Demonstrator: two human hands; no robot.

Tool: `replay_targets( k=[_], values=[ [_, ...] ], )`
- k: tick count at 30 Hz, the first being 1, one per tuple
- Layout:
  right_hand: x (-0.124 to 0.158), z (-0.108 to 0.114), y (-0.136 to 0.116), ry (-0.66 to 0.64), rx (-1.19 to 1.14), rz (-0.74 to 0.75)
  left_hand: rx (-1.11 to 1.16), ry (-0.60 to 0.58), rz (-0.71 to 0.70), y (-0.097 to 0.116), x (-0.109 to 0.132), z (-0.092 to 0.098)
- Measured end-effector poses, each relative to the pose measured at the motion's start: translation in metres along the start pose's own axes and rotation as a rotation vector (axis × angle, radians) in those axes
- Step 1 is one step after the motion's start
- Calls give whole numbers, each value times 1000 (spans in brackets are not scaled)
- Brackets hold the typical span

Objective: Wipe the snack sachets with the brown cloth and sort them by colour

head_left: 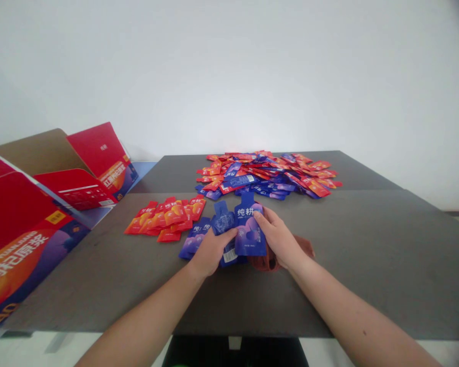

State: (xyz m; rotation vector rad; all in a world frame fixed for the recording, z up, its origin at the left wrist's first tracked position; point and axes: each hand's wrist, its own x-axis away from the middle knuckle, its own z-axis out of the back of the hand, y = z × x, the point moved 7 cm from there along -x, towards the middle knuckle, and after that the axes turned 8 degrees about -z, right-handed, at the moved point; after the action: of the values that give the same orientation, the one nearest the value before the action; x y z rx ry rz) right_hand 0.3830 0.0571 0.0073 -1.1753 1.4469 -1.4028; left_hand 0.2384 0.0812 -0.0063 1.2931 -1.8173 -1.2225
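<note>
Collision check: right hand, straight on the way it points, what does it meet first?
The blue pouch with the white lettering. The right hand's fingers already appear to lie on it, though depth is hard to judge from this view.

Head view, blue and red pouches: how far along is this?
Looks done: red pouches lie grouped apart. In hand: the left hand and right hand hold blue pouches. Left: the mixed red-and-blue heap at the far side of the table.
</note>
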Motion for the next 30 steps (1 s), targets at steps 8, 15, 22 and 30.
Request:
replay_targets(
  k=[8,15,22,30],
  values=[
    [16,35,-48,342,252,488,-234,94,-162,12,-1,8],
    [39,-43,-24,-188,738,510,-177,97,-283,23,-9,10],
    [28,-28,-17,-241,1065,276,-115,317,-287,34,-18,45],
    [-8,40,-35,229,917,157,-734,158,-143,34,-17,46]
  ],
)
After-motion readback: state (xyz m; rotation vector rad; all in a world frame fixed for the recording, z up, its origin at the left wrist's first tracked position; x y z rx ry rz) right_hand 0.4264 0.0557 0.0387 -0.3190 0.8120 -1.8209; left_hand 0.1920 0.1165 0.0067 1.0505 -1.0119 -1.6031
